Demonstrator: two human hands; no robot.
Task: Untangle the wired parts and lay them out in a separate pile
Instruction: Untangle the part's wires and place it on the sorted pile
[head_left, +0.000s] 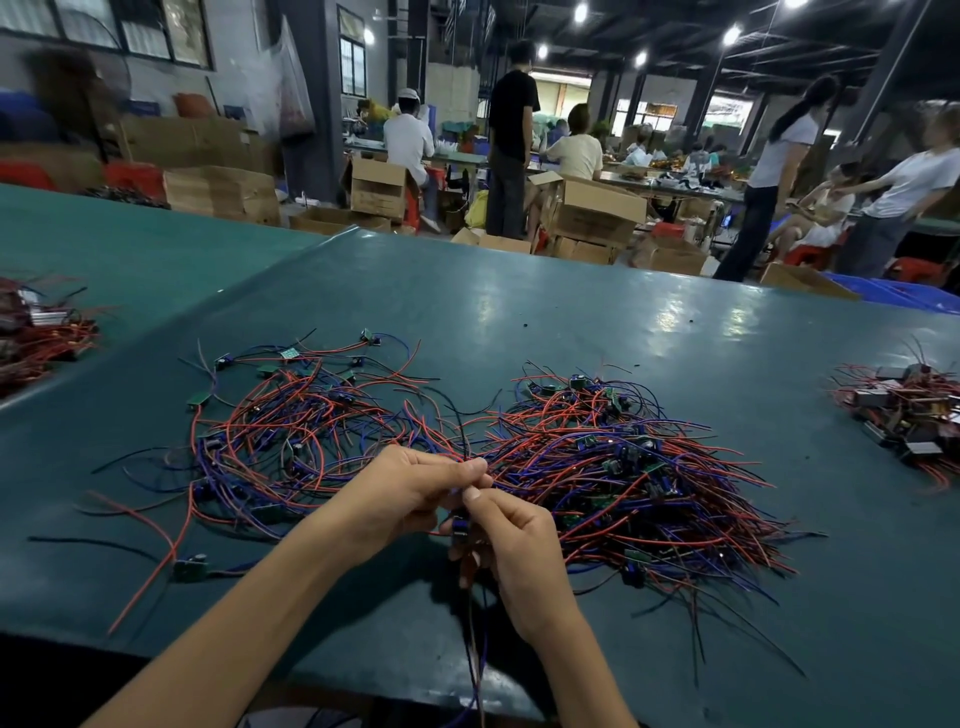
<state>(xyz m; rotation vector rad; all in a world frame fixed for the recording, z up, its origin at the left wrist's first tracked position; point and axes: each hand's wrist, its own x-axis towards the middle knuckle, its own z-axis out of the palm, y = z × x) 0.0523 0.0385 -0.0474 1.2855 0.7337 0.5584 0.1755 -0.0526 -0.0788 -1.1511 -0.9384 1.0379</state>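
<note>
Beside the tangled pile, left hand and right hand pinch a wired part by its leads.

Bright round ceiling lamps in the upper right give the light; the upper left of the frame is dim. Their glare shows as pale patches on the green table right of centre. A soft shadow darkens the table at bottom centre. People at the right edge are blurred, and straight lines bend toward the edges.
</note>
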